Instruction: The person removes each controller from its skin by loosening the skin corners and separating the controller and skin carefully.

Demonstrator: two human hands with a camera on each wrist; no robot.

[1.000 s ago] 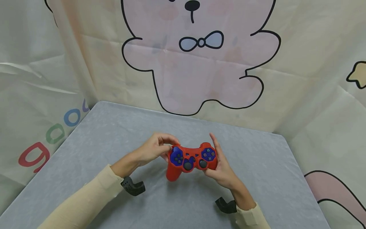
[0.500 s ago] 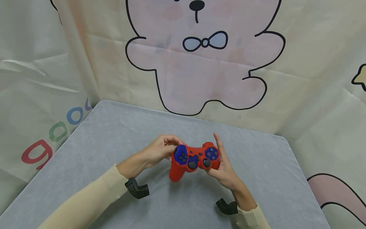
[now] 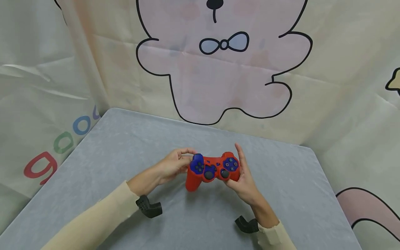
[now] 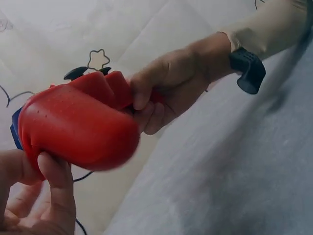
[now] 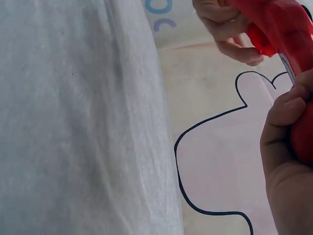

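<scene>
A red game controller (image 3: 215,162) with dark blue button panels is held in the air over the table, its face tipped toward the head camera. My right hand (image 3: 245,185) grips its right handle, thumb at the lower front edge and one finger standing straight up beside it. At the opposite end, my left hand (image 3: 175,166) pinches the upper left edge with thumb and fingers. The left wrist view shows the left handle (image 4: 83,127) free of the palm, with the left fingers (image 4: 56,186) at its edge. In the right wrist view the right thumb (image 5: 288,112) wraps the right handle.
A grey cloth-covered table (image 3: 140,135) lies beneath both hands. Behind it hangs a cream curtain (image 3: 328,69) printed with a bear, and letters mark the left side curtain (image 3: 37,104). Black camera mounts (image 3: 150,207) sit on both wrists.
The controller has shifted slightly right in view, then risen a little, its left handle tipping upward. Left fingers have moved slightly along its upper left corner. The right hand keeps its grip.
</scene>
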